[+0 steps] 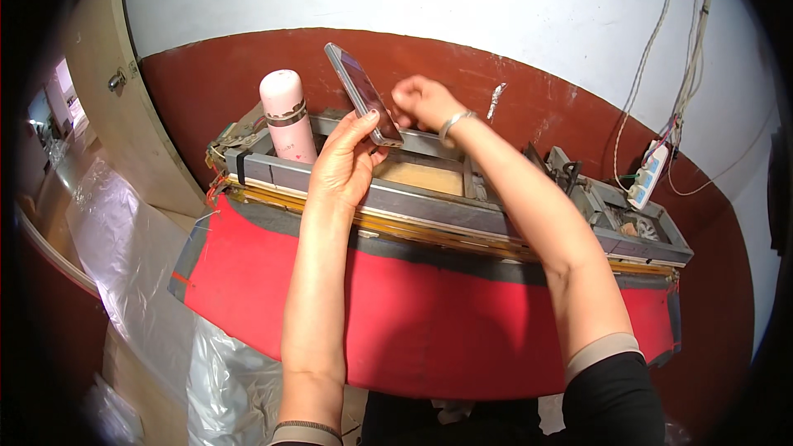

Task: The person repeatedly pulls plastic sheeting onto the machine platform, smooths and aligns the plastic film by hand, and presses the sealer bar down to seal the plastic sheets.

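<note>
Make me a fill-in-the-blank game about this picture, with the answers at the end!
1. The left hand holds up a ____.
2. The bottle standing on the machine is coloured ____.
3. The cloth hanging from the machine is ____.
4. The right hand wears a bracelet on its ____.

Missing words: phone, pink, red, wrist.
</note>
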Available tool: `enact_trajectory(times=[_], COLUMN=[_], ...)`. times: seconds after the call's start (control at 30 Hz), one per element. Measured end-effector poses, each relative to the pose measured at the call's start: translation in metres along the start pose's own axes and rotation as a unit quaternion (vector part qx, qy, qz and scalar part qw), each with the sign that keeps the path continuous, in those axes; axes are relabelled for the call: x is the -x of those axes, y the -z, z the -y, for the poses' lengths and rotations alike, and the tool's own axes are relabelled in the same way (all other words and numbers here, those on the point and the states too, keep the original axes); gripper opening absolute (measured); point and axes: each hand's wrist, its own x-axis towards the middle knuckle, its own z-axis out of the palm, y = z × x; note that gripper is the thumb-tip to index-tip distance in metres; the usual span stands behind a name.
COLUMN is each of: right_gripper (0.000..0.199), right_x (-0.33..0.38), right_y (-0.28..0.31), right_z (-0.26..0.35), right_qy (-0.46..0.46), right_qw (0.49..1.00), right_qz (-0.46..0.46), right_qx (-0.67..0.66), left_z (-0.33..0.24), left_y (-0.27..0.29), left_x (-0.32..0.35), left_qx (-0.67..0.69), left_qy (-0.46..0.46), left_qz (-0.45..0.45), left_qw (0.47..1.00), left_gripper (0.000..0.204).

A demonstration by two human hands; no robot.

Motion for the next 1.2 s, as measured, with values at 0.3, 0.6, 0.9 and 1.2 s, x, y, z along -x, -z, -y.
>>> enact_trajectory(times=[0.3,0.6,0.9,1.2], right_gripper=[0.109,0.097,0.084,0.084], right_x=[-0.01,-0.032,-0.014,0.012], right_y=[-0.008,-0.013,-0.011,-0.023], right_z=[0.083,0.079,0.026,-0.025], right_qy=[-0.037,-0.014,0.099,0.091], right_qw=[0.993,0.997,0.966,0.895], right_qz=[0.087,0.063,0.134,0.214], right_qx=[-0.065,-0.035,0.198,0.379], left_z=[0.001,0.002,0.009,0.008], left_y=[-0.003,0.001,0.008,0.003], left_x=[0.001,0.0,-0.009,-0.005], left_qx=[-0.068,-0.095,0.047,0.031], left_qy=[-0.006,0.015,-0.129,-0.134], left_qz=[0.014,0.002,-0.167,-0.137], left_qw=[0.998,0.995,0.976,0.981], left_gripper=[0.043,0.056,0.056,0.048])
